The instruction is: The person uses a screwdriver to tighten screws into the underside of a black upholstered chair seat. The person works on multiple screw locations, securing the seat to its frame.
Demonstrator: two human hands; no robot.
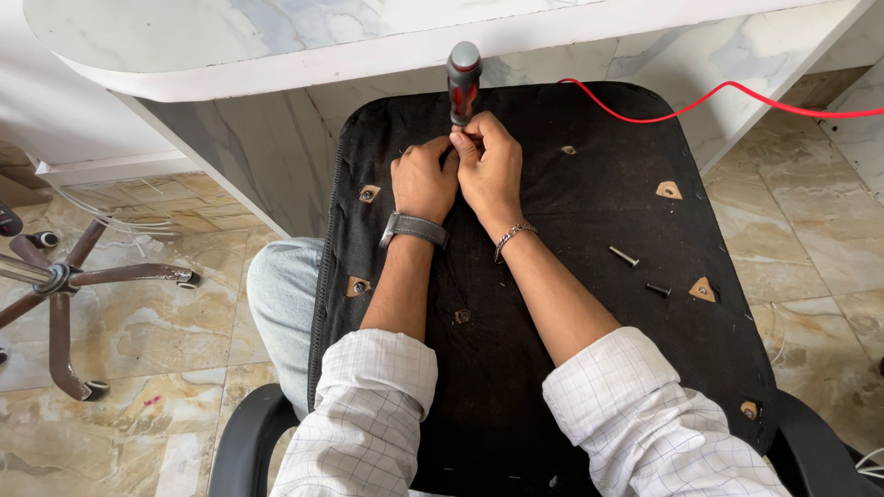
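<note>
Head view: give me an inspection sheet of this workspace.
Surface: black upturned chair seat across the person's lap.
Job's things: red-and-black screwdriver, upright, gripped low on its shaft by both hands.
Clutter: two loose black bolts on the seat.
Grippers: left hand and right hand closed together at the shaft.
Cables: red cable over the seat's far edge.
Surroundings: marble counter, chair base, tiled floor.

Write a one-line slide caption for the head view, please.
Both hands, left hand and right hand, grip a screwdriver upright on a black seat base.
</note>
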